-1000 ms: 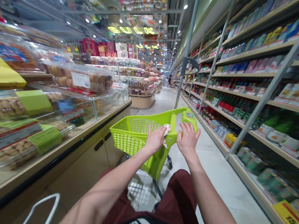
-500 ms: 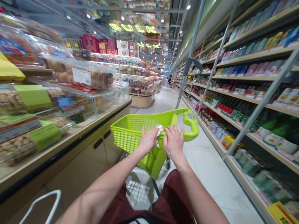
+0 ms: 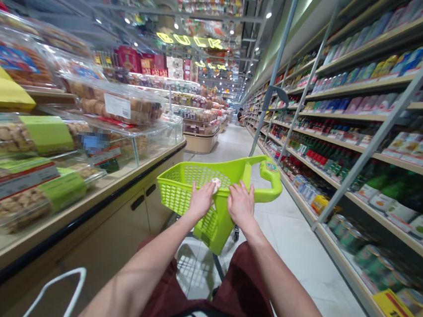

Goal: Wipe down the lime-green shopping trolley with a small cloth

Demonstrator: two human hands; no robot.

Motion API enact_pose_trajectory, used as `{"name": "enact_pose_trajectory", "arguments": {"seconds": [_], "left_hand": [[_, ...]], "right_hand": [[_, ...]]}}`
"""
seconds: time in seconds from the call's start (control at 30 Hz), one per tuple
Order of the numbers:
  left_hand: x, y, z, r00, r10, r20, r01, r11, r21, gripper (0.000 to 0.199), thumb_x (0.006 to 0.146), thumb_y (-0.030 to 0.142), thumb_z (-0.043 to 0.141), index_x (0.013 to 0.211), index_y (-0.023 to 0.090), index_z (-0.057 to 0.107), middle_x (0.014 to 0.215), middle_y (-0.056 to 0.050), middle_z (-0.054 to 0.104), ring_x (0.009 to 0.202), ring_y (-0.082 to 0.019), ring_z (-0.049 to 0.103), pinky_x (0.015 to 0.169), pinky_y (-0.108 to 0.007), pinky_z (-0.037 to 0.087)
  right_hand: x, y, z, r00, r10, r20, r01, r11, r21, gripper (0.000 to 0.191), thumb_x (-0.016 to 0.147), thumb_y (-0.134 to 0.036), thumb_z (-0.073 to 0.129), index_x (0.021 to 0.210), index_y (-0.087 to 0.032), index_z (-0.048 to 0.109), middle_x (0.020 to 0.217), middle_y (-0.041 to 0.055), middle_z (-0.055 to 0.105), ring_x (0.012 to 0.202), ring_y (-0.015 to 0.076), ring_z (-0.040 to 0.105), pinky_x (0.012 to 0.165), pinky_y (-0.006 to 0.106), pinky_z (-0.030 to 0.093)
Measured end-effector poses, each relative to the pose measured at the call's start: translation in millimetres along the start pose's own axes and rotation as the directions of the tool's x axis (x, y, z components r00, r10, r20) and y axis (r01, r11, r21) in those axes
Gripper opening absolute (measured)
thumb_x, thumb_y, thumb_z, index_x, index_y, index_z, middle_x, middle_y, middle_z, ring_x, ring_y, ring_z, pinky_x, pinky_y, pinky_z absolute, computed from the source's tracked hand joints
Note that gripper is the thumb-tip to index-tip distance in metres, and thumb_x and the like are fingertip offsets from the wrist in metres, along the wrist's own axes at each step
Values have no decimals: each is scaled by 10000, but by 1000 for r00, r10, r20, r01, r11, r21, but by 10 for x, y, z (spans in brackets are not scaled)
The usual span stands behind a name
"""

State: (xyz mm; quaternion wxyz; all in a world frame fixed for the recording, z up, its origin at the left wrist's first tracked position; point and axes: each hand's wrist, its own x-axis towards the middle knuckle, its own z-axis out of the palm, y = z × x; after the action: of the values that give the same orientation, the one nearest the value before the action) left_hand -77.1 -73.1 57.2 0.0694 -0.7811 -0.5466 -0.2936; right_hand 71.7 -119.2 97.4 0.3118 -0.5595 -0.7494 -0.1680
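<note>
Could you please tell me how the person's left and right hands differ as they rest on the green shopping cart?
The left hand has a crumpled white tissue at its fingers, while the right hand shows nothing in it. The left hand lies over the basket side of the lime-green shopping cart; the right hand is nearer its handle. Both are palm-down at the cart's rim.

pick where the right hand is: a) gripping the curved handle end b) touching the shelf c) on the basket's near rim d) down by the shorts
c: the right hand lies on the near rim of the lime-green basket, off to one side of the curved handle.
</note>
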Motion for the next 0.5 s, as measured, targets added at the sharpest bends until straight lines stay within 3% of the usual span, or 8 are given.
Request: {"name": "enact_pose_trajectory", "arguments": {"seconds": [0.1, 0.17, 0.37, 0.43, 0.5], "left_hand": [[52, 167, 7, 996, 87, -2, -87, 996, -7, 529, 777, 95, 403, 1285, 238, 377, 1337, -81, 435, 1226, -203, 386, 1059, -538, 25], [57, 149, 15, 996, 88, 6, -88, 996, -6, 543, 767, 84, 416, 1287, 236, 376, 1340, -87, 429, 1230, -209, 382, 1059, -540, 24], [-29, -312, 41, 992, -126, 16, 126, 992, 10, 470, 783, 59, 390, 1236, 177, 434, 1289, -125, 478, 1172, -254, 444, 1041, -576, 27], [-28, -343, 30, 987, -160, 15, 159, 987, 18, 450, 785, 57, 389, 1220, 155, 450, 1279, -136, 486, 1158, -262, 457, 1039, -575, 31], [4, -241, 14, 991, -131, 11, 131, 991, 14, 451, 783, 60, 393, 1217, 167, 453, 1274, -126, 493, 1155, -248, 461, 1045, -566, 32]], "right_hand": [[-10, -13, 10, 1000, -2, 13, 2, 1000, 2, 333, 788, -168, 424, 1080, -172, 584, 1165, 88, 582, 1225, 255, 370, 1047, 503, 103], [-22, 5, 16, 1000, -2, 5, 2, 1000, 3, 331, 791, -171, 422, 1078, -174, 587, 1163, 90, 583, 1226, 253, 367, 1047, 505, 98], [-47, 51, 38, 1000, -3, -19, 3, 1000, 10, 328, 787, -167, 418, 1060, -178, 600, 1147, 89, 591, 1214, 251, 379, 1047, 507, 106], [-44, 48, 60, 1000, 0, -20, 1, 1000, 10, 327, 785, -165, 420, 1058, -179, 600, 1146, 86, 592, 1212, 252, 380, 1046, 512, 99], [-37, 47, 95, 999, -1, -32, 1, 1000, 9, 328, 781, -157, 422, 1056, -182, 600, 1148, 84, 592, 1209, 251, 383, 1048, 515, 83]]}}
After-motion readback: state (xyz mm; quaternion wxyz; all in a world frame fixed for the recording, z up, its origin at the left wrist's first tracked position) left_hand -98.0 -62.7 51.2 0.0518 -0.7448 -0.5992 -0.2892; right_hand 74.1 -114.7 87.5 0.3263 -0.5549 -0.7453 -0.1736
